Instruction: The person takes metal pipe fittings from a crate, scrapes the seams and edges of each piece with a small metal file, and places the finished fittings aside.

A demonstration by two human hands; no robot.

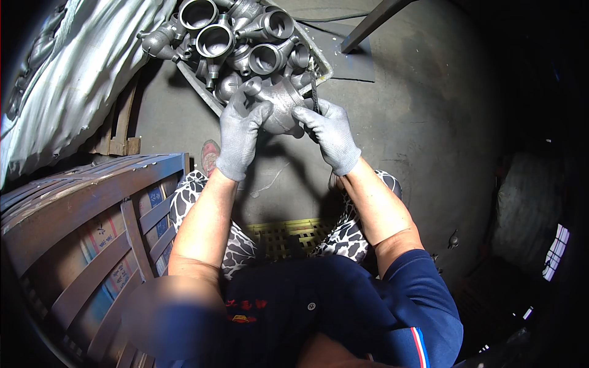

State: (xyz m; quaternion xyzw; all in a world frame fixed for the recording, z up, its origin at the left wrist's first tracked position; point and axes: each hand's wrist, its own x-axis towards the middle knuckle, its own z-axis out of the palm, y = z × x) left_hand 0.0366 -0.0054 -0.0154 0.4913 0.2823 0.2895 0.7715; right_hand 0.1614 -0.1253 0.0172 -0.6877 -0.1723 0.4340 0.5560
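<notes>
Both my hands wear grey gloves and are raised over the near edge of a bin of castings. My left hand (241, 132) is closed on a grey metal pipe fitting (281, 104), a rounded casting with a ribbed collar. My right hand (334, 135) is at the fitting's right side, its thumb against the casting. Between that thumb and the fingers a thin dark rod-like tool (315, 89) sticks up; its lower end is hidden in the hand. Behind the fitting, the bin (324, 61) is heaped with similar castings (215, 40), several with round open mouths.
A slatted metal crate (92, 208) with printed cartons stands at my left. Beyond it lies a white woven sack (67, 80). A yellow plastic crate (285, 232) is between my legs. At the upper right, a metal leg (374, 27) slants to the floor. A small casting (453, 239) lies at right.
</notes>
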